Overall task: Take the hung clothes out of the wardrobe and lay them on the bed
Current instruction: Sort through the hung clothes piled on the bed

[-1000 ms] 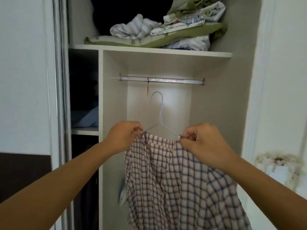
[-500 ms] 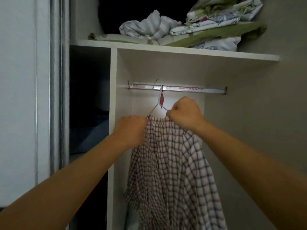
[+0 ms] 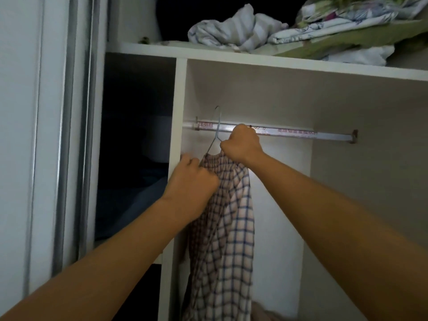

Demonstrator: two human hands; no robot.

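Up inside the wardrobe (image 3: 180, 112), the right hand (image 3: 242, 144) is closed round the hanger (image 3: 216, 133) at the shirt's collar, just under the rail (image 3: 289, 133). Lower and to its left, the left hand (image 3: 192, 181) bunches the checked shirt (image 3: 229, 239) in curled fingers (image 3: 188, 162). From both fists the shirt hangs straight down. Above them, bedding (image 3: 243, 35) sits on the shelf (image 3: 231, 55).

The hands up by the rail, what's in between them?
In the head view, the wire hanger and the checked shirt's bunched collar lie between the left hand and right hand.
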